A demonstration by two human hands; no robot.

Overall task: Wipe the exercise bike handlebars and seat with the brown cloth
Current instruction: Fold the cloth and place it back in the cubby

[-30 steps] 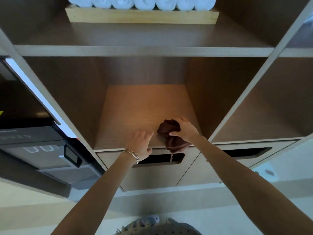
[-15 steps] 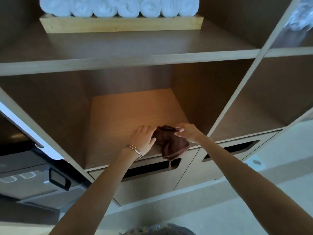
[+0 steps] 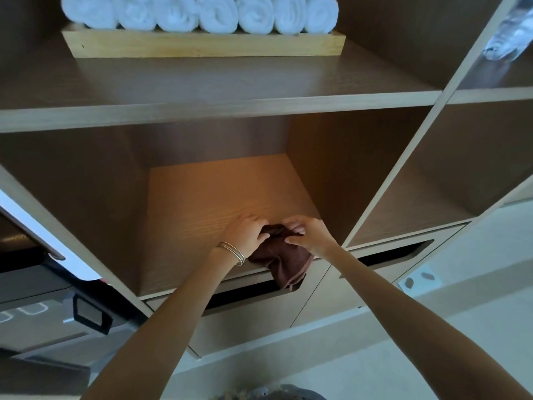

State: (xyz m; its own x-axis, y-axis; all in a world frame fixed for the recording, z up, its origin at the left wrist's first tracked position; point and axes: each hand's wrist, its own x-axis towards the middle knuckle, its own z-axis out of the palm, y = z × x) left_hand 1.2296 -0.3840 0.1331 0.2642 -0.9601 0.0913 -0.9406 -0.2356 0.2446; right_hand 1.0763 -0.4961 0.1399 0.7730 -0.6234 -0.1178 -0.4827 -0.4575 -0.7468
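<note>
The brown cloth [image 3: 284,259] lies bunched at the front edge of a lit wooden shelf compartment [image 3: 207,197], with one corner hanging over the edge. My left hand [image 3: 245,232], with thin bangles on the wrist, rests on the cloth's left side with fingers curled onto it. My right hand [image 3: 310,233] pinches the cloth's top from the right. No exercise bike handlebars or seat show in this view.
A wooden tray [image 3: 202,46] of rolled white towels [image 3: 199,13] sits on the shelf above. A dark machine with a small screen [image 3: 86,311] stands at lower left. Drawer fronts with slot handles [image 3: 389,255] run below the shelf. Pale floor lies at right.
My left hand has moved right onto the cloth and now touches it. The right hand has shifted its pinch on the cloth's top. The view has tilted up, showing more of the towels.
</note>
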